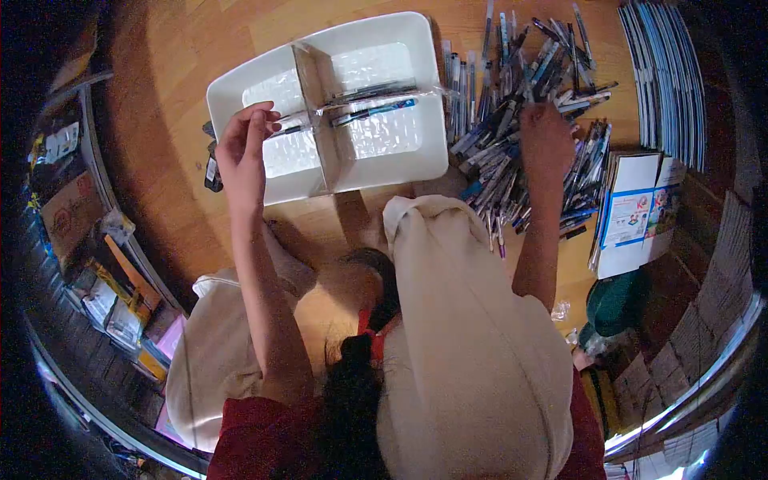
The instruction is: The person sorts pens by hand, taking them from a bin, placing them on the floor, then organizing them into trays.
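Observation:
My left hand [244, 152] hovers over the left side of a white plastic bin [438, 152], its fingers bent and slightly apart with nothing visible in them. Cardboard dividers [318, 152] split the bin into compartments. A dark pen [292, 130] lies by my left fingertips, and a blue pen [374, 112] and several dark pens [372, 92] rest along the crosswise divider on the right. My right hand [548, 140] is over a large heap of pens [500, 156], its fingers closed. A clear-barrelled pen [527, 80] sticks out at its fingertips; the grip is partly hidden.
Stacked blue-and-white booklets [664, 80] stand at the far right, with a printed white carton [632, 216] nearer me. A dark green round object [616, 304] sits below it. Boxes and papers [120, 304] fill a shelf at left. My knees [464, 304] flank the wooden floor [160, 120].

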Tool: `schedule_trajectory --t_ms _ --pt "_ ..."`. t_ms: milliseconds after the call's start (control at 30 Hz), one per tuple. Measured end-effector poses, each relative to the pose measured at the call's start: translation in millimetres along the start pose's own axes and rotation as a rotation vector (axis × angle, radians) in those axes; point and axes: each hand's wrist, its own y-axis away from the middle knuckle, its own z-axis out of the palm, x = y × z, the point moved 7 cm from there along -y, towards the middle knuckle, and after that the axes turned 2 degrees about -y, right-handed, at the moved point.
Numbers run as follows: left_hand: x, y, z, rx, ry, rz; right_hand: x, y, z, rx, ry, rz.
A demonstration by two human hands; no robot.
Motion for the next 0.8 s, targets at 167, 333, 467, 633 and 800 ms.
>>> schedule_trajectory --t_ms 167,333,467,633,800 --pt "8 0 1 -0.010 -0.049 0.023 -8 18 -43 0.182 -0.201 -0.096" --pt "63 13 39 -0.062 -0.508 0.548 -68 26 -55 0.012 -0.459 -0.345" --pt "73 38 76 -0.156 -0.772 0.850 -130 51 -16 -0.250 -0.550 -0.660" --pt "18 37 52 -0.293 -0.886 0.605 -172 76 30 -0.524 -1.007 -0.649" --pt "8 -13 -24 0.029 -0.698 0.380 -170 63 30 -0.495 -1.123 -0.553"
